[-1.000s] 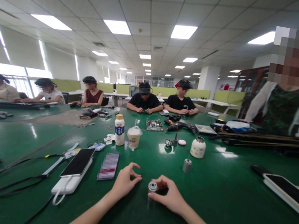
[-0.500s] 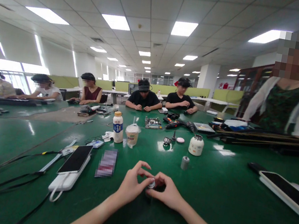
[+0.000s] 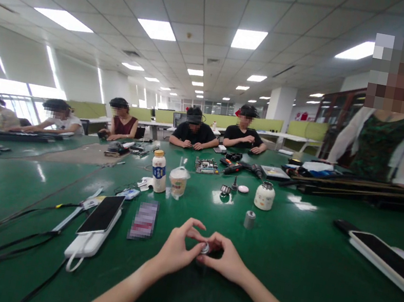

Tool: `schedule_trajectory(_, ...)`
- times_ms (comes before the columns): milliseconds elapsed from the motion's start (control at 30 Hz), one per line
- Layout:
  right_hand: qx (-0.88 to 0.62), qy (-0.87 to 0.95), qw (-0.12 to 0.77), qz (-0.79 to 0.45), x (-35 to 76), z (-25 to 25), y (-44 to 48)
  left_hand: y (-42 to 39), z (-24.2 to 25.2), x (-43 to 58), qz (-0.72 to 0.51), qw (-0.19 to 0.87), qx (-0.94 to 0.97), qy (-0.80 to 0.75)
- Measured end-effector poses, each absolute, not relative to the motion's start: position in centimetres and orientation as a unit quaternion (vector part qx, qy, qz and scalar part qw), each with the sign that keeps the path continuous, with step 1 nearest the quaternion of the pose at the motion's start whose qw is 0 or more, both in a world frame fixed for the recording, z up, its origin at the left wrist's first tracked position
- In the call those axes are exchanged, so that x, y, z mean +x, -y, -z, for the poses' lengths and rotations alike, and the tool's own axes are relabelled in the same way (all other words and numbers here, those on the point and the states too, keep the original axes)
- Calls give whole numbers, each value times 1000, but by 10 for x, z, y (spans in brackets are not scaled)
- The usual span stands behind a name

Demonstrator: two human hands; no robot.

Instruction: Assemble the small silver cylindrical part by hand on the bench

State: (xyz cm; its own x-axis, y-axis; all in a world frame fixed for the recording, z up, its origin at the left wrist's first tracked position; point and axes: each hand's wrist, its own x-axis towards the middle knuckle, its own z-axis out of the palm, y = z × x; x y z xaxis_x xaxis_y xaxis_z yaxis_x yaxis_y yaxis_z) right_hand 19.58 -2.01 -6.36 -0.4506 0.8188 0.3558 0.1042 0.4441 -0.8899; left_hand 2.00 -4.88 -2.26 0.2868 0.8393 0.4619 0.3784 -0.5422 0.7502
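Near the front of the green table (image 3: 282, 269), my left hand (image 3: 179, 246) and my right hand (image 3: 226, 258) meet around a small round silvery metal piece (image 3: 205, 248). My left thumb presses its near left side, with the other left fingers arched above. My right thumb and fingers curl about it from the right and hide much of it. Beyond the hands stands a small grey metal cylinder (image 3: 249, 220). Behind that are a cream flask without its lid (image 3: 264, 197), a pinkish-white disc (image 3: 243, 189), a shiny metal ring-like part (image 3: 225, 190) and a dark pointed part (image 3: 235, 183).
Left of my hands lie a blurred-out packet (image 3: 143, 220) and a phone (image 3: 101, 215) on a white power bank (image 3: 91, 248) with cables. A bottle (image 3: 159, 172) and a plastic cup (image 3: 178, 182) stand farther back. Another phone (image 3: 389, 259) lies right. Several people sit or stand around the table.
My hands stay around the small metal piece, with only a very slight shift of the fingers. The person standing at the right has moved a little.
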Motion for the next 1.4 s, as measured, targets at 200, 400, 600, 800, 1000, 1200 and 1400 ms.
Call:
schedule_trajectory(200,-309,741,417,-425,196,66,19,49,23,21,-455,217,749,-430)
schedule_trajectory(400,-316,742,420,-417,197,68,19,45,25,21,-451,241,744,-431)
schedule_trajectory(600,-312,738,426,-420,196,67,18,49,21,22,-432,252,760,-415)
schedule_trajectory(800,-310,735,423,-430,196,69,19,46,26,21,-436,198,747,-462)
schedule_trajectory(1000,-326,734,419,-423,197,68,19,44,19,20,-455,224,743,-436)
schedule_trajectory(1200,-335,760,390,-397,198,66,19,20,30,-9,-480,195,711,-475)
schedule_trajectory(1400,-338,771,376,-388,199,65,20,10,58,-19,-448,215,715,-492)
